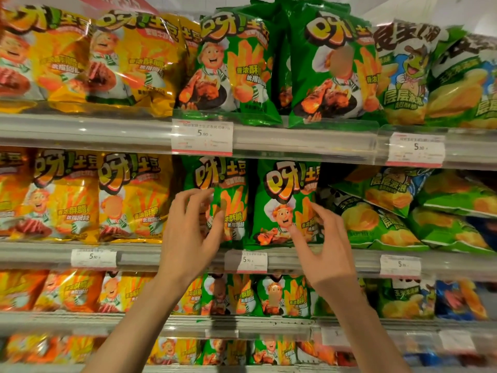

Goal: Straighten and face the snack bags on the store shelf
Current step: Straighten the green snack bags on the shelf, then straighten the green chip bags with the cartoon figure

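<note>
Snack bags (285, 203) upright on middle shelf (161, 254). Left hand (188, 232) and right hand (322, 243) spread, holding nothing. Nudge fronts flush, don't crush; tipped chip bags (376, 219) next.

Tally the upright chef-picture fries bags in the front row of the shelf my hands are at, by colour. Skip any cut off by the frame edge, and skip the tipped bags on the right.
Yellow bags: 2
Green bags: 2
Total: 4
</note>
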